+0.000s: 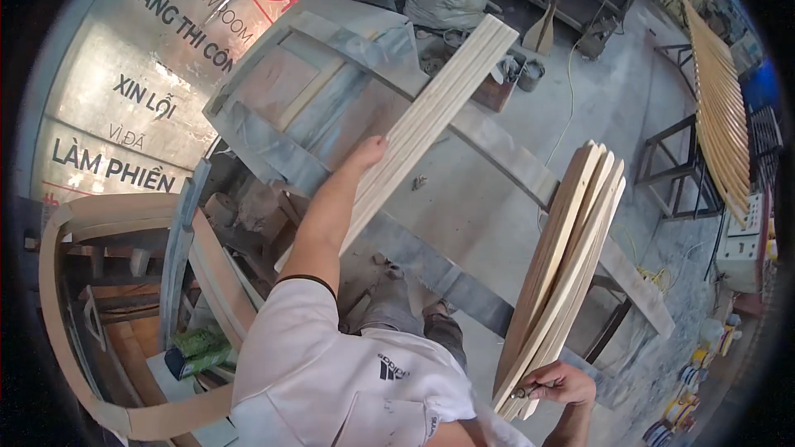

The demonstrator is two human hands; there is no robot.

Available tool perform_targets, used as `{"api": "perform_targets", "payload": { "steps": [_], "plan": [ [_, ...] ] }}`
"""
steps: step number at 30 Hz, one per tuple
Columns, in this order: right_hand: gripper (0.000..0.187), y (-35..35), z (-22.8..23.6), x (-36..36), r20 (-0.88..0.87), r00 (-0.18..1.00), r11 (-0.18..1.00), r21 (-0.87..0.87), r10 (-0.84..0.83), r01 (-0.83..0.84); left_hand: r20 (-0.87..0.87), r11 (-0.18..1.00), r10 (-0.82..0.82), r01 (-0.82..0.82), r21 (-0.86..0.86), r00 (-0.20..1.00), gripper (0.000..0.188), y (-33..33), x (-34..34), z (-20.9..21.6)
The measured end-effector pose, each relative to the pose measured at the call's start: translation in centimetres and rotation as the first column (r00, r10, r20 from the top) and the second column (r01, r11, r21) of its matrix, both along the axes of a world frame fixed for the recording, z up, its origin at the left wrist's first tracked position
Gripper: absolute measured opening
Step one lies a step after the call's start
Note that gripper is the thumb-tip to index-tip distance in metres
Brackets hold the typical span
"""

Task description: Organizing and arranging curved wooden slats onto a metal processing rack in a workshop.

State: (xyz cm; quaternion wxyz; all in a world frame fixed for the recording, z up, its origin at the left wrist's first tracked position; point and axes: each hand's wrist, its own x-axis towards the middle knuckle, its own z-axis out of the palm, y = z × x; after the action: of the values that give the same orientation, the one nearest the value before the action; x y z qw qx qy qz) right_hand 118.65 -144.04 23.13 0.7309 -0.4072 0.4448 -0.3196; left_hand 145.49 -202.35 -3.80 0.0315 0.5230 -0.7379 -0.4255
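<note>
A long stack of pale wooden slats lies slantwise across two support rails. My left hand is closed at the stack's left edge, some fingers hidden against the wood. To the right, a second bundle of slats with rounded ends rests across the same rails, its pieces slightly fanned. Beside this bundle's near end, my right hand is closed with bent fingers on a small metal tool, whose exact kind I cannot make out.
Two grey rails run crosswise under the wood. Curved wooden frames stand at left, near a printed sheet wall. Far right, a rack holds many thin slats. Cans line the right side; a yellow cord crosses the floor.
</note>
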Motion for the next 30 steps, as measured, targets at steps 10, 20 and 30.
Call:
{"api": "perform_targets", "payload": {
  "steps": [10,20,30],
  "plan": [
    [0.022,-7.4,-3.2,2.4,-0.284,0.940,0.958,0.157,-0.190,0.241,0.123,0.956,0.112,-0.073,-0.285,0.986,0.046,-6.3,7.3,4.6],
    [0.020,-13.7,-0.3,1.9,-0.409,0.909,0.983,0.119,-0.077,0.137,0.346,0.935,0.056,0.072,-0.346,0.936,0.039,-6.8,7.8,7.7],
    [0.017,-14.2,2.3,2.3,-0.489,0.872,0.988,0.132,-0.001,0.075,0.447,0.939,0.026,0.131,-0.317,0.894,0.046,-7.9,8.2,7.8]
  ]
}}
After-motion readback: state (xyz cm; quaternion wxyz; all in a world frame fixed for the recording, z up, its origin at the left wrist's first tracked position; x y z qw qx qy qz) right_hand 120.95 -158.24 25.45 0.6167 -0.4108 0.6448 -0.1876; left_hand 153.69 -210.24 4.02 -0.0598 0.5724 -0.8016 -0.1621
